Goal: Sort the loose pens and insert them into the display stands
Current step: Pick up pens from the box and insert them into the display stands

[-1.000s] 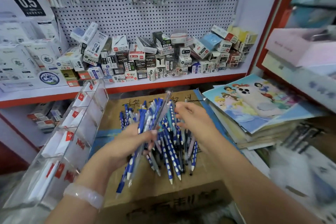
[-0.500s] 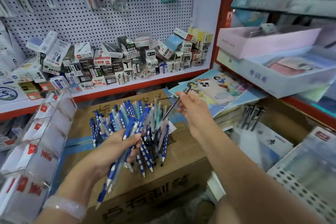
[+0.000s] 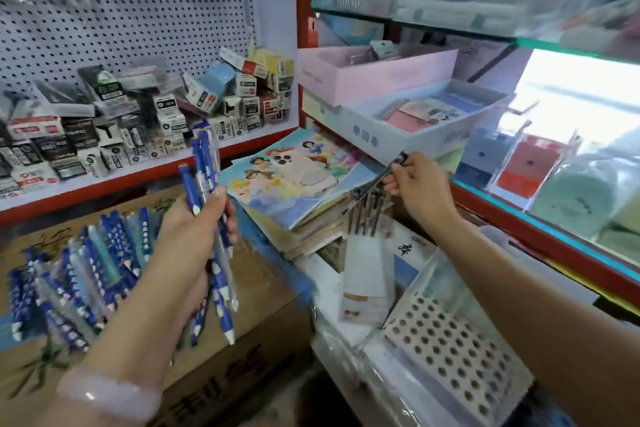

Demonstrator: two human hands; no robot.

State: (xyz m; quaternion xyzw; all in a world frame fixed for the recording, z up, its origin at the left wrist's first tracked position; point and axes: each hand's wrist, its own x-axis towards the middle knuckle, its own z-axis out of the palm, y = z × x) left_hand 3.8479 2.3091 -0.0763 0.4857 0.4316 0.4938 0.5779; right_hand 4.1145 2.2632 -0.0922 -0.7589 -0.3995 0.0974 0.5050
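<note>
The left hand [image 3: 194, 239] has its fingers wrapped around a bundle of blue pens [image 3: 211, 218], held nearly upright with the pale tips pointing down toward the cardboard box [image 3: 242, 360]. More loose pens [image 3: 79, 274] lie fanned out on the box top, just left of that hand. The right hand [image 3: 415, 184] is stretched out well to the right, its fingers pinched on one dark pen [image 3: 388, 172] which lies on a slant, upper end toward the shelf and lower end aimed down and left. Just below that lower end stands a small cluster of dark pens [image 3: 367, 215], upright in a clear holder [image 3: 367, 274] beside the stack of picture books [image 3: 287, 180]. That is the relation the next move looks to turn on: the slot lies beneath and slightly left of the pinched pen, so the pen would need tipping closer to vertical and lowering among its fellows. The right hand is plainly the nearer one; the left is busy and far off. A perforated display stand [image 3: 450, 354] sits nearer the viewer, its holes unfilled as far as I can see. Motion blur keeps me from saying whether the pen's tip touches the cluster
</note>
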